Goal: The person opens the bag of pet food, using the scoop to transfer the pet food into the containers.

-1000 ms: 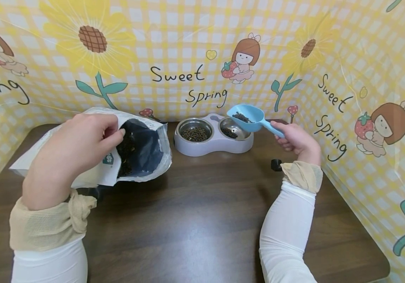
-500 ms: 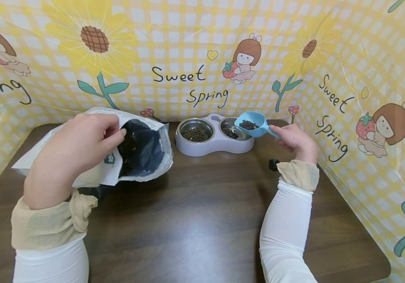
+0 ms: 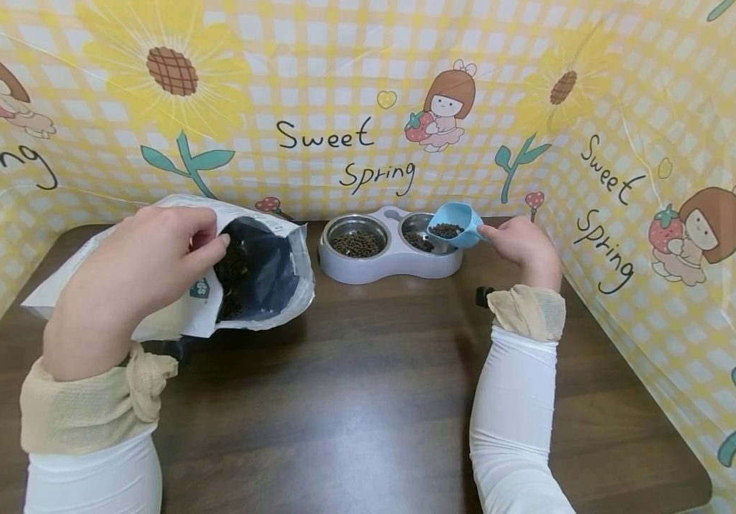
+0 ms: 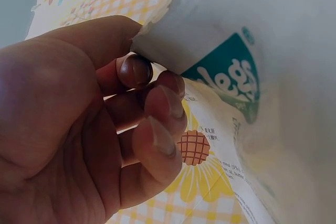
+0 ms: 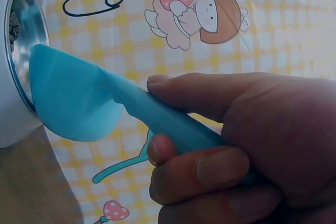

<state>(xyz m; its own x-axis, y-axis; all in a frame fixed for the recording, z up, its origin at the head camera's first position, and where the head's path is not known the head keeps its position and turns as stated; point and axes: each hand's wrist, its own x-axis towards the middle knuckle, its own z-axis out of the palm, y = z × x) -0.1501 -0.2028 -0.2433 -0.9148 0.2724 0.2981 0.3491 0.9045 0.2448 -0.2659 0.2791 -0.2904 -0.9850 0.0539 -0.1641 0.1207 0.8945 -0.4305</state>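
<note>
My left hand (image 3: 143, 264) pinches the torn edge of a white food bag (image 4: 294, 103) between thumb and index finger. The bag lies tilted with its mouth toward the right, and dark kibble (image 3: 229, 285) shows inside its dark lining. In my right hand (image 3: 518, 246) is a light blue scoop (image 5: 79, 98), gripped by its handle. Its bowl, holding dark kibble (image 3: 446, 230), tilts left over the right steel bowl (image 3: 437, 250) of a pale double pet feeder (image 3: 390, 265). Both feeder bowls contain brown kibble, more of it in the left bowl (image 3: 355, 246).
A small black object (image 3: 485, 297) sits beside the right wrist. The dark wood table (image 3: 342, 400) is bounded at the back and sides by a yellow checked cloth (image 3: 342, 64) with sunflower prints. Behind the left wrist, something dark (image 3: 175, 348) shows under the bag.
The right hand has lowered the scoop over the right bowl and shifted a little left, tilting it. The left hand and bag stay nearly in place.
</note>
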